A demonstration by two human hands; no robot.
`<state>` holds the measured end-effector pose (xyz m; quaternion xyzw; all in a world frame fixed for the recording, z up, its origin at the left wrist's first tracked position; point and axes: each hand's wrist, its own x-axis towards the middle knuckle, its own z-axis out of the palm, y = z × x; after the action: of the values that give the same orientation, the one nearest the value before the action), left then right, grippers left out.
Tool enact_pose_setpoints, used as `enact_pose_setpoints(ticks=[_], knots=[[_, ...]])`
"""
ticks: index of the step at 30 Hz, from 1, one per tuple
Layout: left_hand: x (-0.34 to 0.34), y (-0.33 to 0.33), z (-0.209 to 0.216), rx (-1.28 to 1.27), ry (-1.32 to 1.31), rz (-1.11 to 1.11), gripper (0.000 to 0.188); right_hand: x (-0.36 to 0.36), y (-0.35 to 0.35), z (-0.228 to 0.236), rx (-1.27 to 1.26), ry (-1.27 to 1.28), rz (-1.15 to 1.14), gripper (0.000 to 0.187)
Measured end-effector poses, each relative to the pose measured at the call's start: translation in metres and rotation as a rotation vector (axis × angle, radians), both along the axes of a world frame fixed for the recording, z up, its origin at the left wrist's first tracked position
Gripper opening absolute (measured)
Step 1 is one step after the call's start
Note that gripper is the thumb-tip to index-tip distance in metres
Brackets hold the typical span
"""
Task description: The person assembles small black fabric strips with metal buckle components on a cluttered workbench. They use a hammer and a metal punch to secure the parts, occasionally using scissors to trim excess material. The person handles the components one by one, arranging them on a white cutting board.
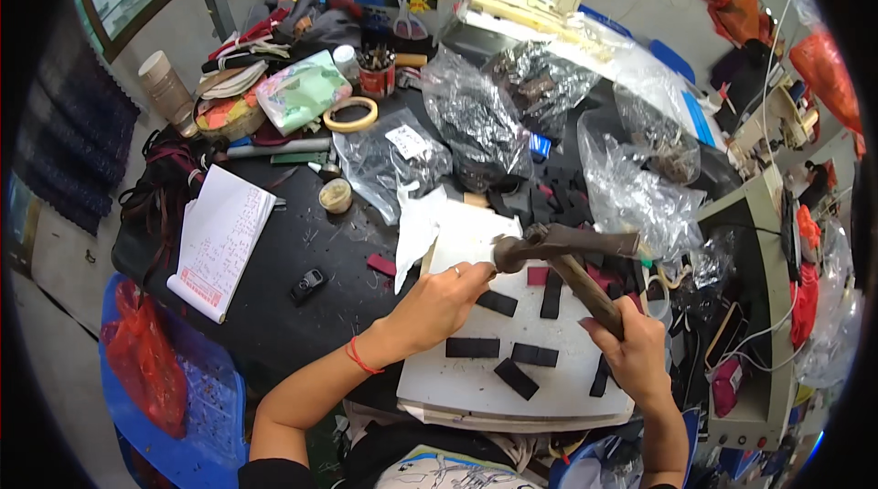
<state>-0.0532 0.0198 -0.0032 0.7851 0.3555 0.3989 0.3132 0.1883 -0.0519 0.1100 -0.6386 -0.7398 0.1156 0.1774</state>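
Note:
My right hand (pixel 633 354) is wrapped round the wooden handle of a hammer (pixel 590 295). The dark metal head reaches left, right over the fingertips of my left hand (pixel 444 304). Those fingers are pinched together at the far part of a white board (pixel 425 384); what they hold is hidden by the hammer head. Several short black strips lie on the board, among them one strip (pixel 473 347) near my left wrist and another strip (pixel 517 379) nearer the front. A dark red piece (pixel 537 276) lies just beyond them. White paper (pixel 471 225) covers the board's far side.
An open notebook (pixel 224 237) and a small black device (pixel 308 285) lie on the dark table at left. Beyond the board are clear plastic bags (pixel 471 109), a tape roll (pixel 351 114) and a round tub (pixel 336 196). A blue chair (pixel 215 402) holds a red bag (pixel 144 356).

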Motion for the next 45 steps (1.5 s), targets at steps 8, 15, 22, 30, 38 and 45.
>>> enact_pose_setpoints(ticks=[8, 15, 22, 30, 38, 45], knots=[[-0.010, 0.015, 0.000, -0.658, -0.331, -0.039, 0.018, 0.010, -0.028, -0.039, -0.117, -0.190, 0.075, 0.041], [-0.017, 0.016, 0.001, -0.569, -0.250, -0.141, 0.015, 0.008, -0.029, -0.041, -0.119, -0.181, 0.050, 0.041], [-0.018, 0.005, 0.006, -0.202, 0.065, -0.162, 0.016, 0.014, -0.025, -0.025, -0.046, -0.054, 0.033, 0.033], [-0.010, 0.000, 0.005, 0.134, 0.175, -0.120, 0.023, 0.001, -0.017, -0.015, -0.011, 0.030, 0.018, 0.032], [-0.011, -0.002, 0.014, -0.322, -0.148, 0.180, 0.025, 0.075, -0.086, -0.042, 0.247, 0.007, -0.626, 0.022], [-0.075, 0.010, 0.007, -0.061, 0.417, 0.430, 0.024, 0.146, -0.146, -0.107, 0.185, -0.196, -0.974, 0.029]])
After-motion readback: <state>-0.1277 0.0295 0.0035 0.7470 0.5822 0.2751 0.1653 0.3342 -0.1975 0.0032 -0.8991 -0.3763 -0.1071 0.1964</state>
